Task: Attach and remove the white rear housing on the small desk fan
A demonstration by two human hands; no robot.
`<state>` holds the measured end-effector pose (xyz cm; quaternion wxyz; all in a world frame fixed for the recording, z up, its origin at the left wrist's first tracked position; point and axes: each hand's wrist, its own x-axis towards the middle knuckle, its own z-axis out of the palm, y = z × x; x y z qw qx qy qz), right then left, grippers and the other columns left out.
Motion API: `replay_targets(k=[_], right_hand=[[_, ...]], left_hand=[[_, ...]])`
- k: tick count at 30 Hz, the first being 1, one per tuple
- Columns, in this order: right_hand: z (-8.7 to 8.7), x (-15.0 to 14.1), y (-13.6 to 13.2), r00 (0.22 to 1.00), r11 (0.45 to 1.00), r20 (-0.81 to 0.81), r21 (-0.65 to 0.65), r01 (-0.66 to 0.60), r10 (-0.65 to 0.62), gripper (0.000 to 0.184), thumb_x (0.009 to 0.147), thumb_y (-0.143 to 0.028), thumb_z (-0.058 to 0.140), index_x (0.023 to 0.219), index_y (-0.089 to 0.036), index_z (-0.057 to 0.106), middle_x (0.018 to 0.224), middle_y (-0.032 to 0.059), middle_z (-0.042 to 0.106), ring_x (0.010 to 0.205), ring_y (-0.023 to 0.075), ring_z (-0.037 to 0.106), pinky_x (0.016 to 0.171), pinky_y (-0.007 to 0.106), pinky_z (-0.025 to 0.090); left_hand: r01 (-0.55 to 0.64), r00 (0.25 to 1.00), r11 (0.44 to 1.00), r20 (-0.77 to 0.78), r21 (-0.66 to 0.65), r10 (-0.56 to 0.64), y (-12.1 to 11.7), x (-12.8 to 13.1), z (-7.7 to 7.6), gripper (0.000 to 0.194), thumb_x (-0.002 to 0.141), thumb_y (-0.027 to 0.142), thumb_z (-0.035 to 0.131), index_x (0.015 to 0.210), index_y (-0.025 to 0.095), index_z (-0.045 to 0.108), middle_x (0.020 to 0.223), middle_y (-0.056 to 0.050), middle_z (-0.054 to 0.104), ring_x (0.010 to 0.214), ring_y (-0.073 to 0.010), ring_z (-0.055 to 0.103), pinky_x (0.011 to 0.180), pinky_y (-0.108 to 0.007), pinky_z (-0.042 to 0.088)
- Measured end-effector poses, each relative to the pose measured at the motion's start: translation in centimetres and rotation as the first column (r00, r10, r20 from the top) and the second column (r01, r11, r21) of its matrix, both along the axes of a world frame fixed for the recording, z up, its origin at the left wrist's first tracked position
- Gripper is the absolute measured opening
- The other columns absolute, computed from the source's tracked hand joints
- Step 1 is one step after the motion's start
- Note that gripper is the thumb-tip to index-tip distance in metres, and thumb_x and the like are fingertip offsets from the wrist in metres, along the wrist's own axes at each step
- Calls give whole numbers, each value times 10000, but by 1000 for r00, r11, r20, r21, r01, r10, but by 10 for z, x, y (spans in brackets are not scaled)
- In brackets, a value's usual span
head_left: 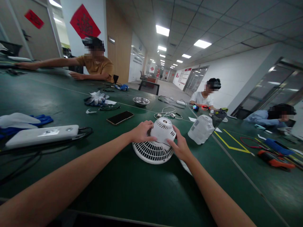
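A white fan head (163,130) lies with its round slatted grille (153,153) down on the green table. My left hand (142,131) grips the left side of the motor housing, thumb across its front. On the other side my right hand (181,145) is wrapped round the housing, its thumb pressed near the lower edge. Vent slots and a small hole show on top of the housing. To the right of my hands stands a translucent white plastic housing (200,129). Part of a pale flat thing (186,167) shows beneath my right wrist.
A phone (120,118), a metal bowl (141,101) and a white cable (169,112) lie beyond my hands. A white power strip (44,136) and gloves (23,121) are at left. An orange multimeter (276,159) lies at right. Several people sit around the table.
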<state>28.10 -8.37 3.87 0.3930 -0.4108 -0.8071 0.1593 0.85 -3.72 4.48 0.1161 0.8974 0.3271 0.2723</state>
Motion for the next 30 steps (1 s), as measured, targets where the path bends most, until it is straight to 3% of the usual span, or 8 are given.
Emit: replay_targets(k=[4, 30], right_hand=[[2, 0, -1, 1000, 1000, 28, 21, -1, 0, 722, 948, -463, 592, 1570, -210, 326, 1506, 136, 534, 1346, 319, 547, 1157, 522, 396], [-2, -1, 0, 1000, 1000, -15, 9, 2, -2, 712, 929, -468, 619, 1548, -226, 363, 1494, 133, 545, 1315, 325, 572, 1126, 525, 437]], left_hand=[[3, 1000, 1000, 10, -16, -3, 1, -1, -1, 671, 820, 687, 632, 1266, 186, 625, 1250, -136, 596, 1113, -324, 554, 986, -484, 417], [16, 999, 1000, 35, -23, -15, 3, -2, -4, 687, 796, 700, 647, 1267, 200, 645, 1259, -139, 597, 1124, -338, 550, 1000, -516, 427]])
